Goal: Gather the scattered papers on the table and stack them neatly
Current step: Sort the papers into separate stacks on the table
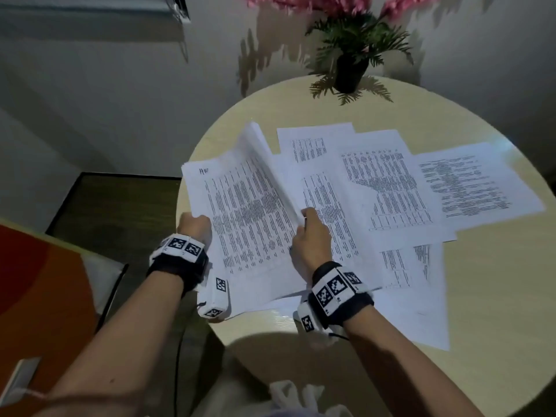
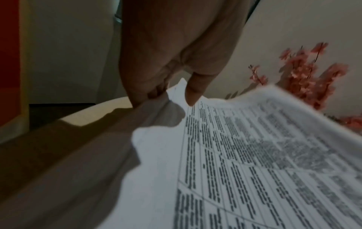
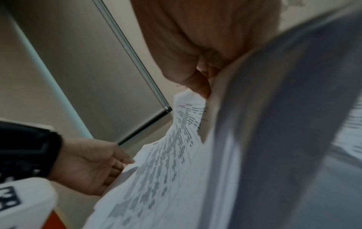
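both hands, left hand and right hand, pinch curling printed papers

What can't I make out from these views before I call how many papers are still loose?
- Printed text on every sheet: too small in the head view, blurred in both wrist views.
- Left hand fingers: under the held papers in the head view.
- Sheets near the right hand: overlapped, count unclear.
- Round table: right edge cut off.
- Flower plant: top cut off.
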The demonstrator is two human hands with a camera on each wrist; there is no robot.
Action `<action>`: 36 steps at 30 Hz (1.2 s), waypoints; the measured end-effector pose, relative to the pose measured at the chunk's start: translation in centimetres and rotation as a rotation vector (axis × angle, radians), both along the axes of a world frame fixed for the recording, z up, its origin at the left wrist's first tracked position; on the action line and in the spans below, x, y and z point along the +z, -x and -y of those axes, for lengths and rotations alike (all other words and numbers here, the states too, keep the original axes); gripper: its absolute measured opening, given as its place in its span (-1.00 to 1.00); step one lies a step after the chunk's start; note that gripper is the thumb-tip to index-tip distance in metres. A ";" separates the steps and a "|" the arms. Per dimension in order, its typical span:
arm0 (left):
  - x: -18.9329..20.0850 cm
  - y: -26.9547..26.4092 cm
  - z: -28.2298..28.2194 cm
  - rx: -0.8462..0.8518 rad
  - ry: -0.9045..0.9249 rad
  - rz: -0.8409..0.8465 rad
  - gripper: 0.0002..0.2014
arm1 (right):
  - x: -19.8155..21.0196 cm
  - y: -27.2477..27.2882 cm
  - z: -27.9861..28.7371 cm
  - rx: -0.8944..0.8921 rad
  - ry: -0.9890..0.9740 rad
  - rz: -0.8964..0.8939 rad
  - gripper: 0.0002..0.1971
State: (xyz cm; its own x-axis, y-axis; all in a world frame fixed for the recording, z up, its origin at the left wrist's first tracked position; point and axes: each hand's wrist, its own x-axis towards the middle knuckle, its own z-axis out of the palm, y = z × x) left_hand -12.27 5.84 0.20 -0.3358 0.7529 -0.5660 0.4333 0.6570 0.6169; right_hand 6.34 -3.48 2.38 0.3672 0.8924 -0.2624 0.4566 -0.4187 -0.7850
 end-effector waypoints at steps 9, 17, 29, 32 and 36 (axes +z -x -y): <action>0.1 -1.4 1.3 -0.204 0.184 -0.159 -0.39 | -3.0 0.6 -0.2 -0.136 0.531 0.240 -0.42; 0.6 -3.1 0.4 -0.120 0.076 -0.132 -0.18 | -2.5 -1.3 -0.7 -0.174 0.470 0.193 -0.53; -0.8 -13.7 4.1 -0.782 0.093 -0.386 0.07 | -2.9 -8.3 -2.4 -0.390 0.433 -0.066 -0.64; -1.1 -14.8 3.9 -0.818 0.101 -0.488 0.12 | -3.0 -7.5 -2.6 -0.315 0.365 -0.015 -0.68; -0.4 -15.0 3.1 -0.830 0.074 -0.521 0.02 | -2.7 -8.6 -2.6 -0.303 0.279 0.071 -0.70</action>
State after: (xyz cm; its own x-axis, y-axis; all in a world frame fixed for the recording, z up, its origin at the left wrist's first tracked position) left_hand 2.73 2.69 -0.22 0.0627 0.8312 -0.5524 0.9810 0.0506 0.1875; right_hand 14.99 -0.91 -0.30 0.6283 0.6392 -0.4435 0.3287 -0.7348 -0.5934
